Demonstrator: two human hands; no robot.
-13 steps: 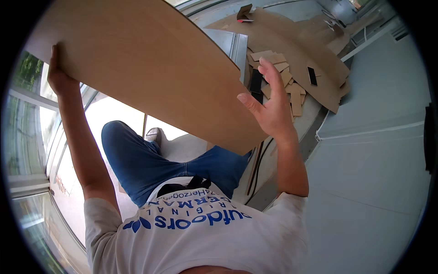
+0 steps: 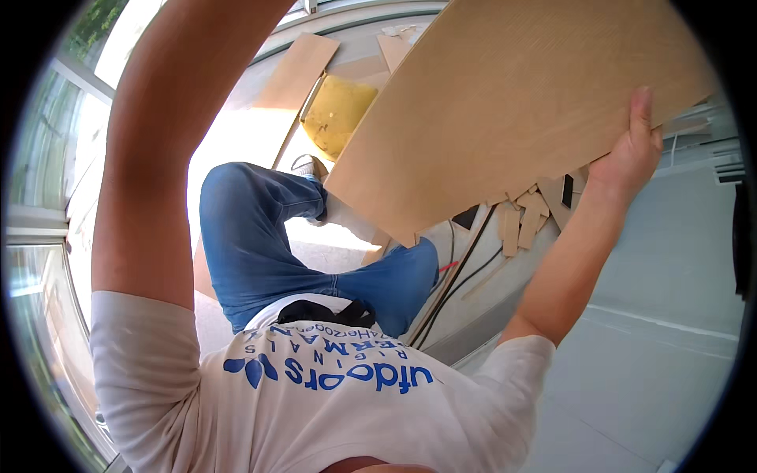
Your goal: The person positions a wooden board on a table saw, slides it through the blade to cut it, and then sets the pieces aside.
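Observation:
A large light-brown wooden board (image 2: 505,87) fills the upper right, tilted, with a small notch at its lower end. My right hand (image 2: 627,146) grips its lower right edge, thumb lying on the face. My left forearm rises steeply at the left and leaves the picture at the top, so that hand is out of sight. Below the board are my bent legs in jeans, one foot beside a yellow object (image 2: 339,110).
Windows (image 2: 43,142) line the left side. Loose board offcuts (image 2: 524,225), thin dark strips and cables lie on the floor under the board. A long panel (image 2: 303,55) lies at the top. A pale grey surface (image 2: 654,347) runs along the right.
The board has swung up and to the right, uncovering the yellow object. My right hand has closed on its edge; my left arm has risen and its hand has left the view.

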